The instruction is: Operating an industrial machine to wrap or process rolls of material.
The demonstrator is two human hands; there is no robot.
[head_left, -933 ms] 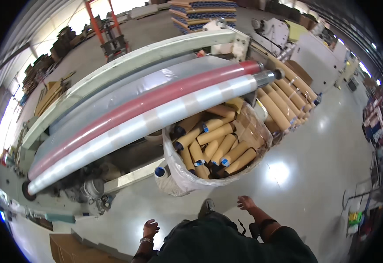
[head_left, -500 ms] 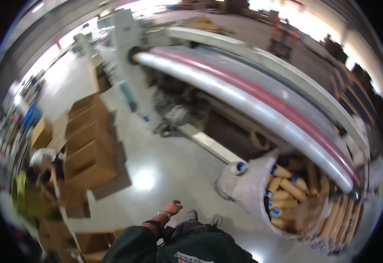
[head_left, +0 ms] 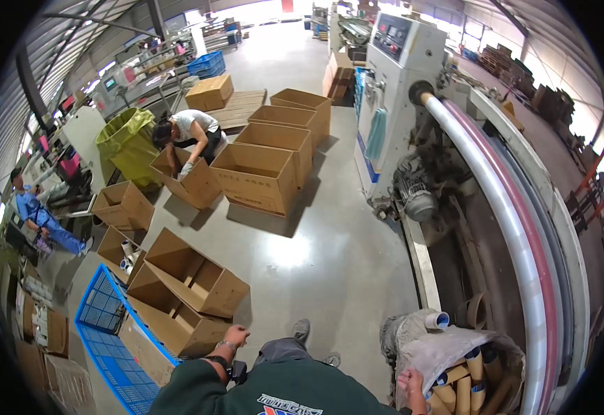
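My left hand [head_left: 236, 336], with a band at the wrist, hangs in front of me beside the open cardboard boxes [head_left: 201, 332]. Its fingers are loosely bent and apart, and nothing is in it. My right hand [head_left: 410, 380] hangs at the near edge of a large whitish plastic bag [head_left: 412, 349] full of brown cardboard tubes [head_left: 462, 394]. Its fingers are half curled with no object visible between them; whether it touches the bag I cannot tell. A film-wrapped roll with a blue-lined core [head_left: 437, 320] lies at the bag's far side.
A long machine with a shiny film roller [head_left: 502, 187] runs along the right, its white control cabinet [head_left: 398, 90] ahead. Open cartons [head_left: 264, 176] stand ahead left, where a person [head_left: 194, 135] bends into a box. A blue plastic crate [head_left: 112, 360] lies near left. Another person [head_left: 42, 218] is far left.
My view has swung left, so the machine now sits at the right and the boxes nearer the middle. My right hand has come into view by the bag.
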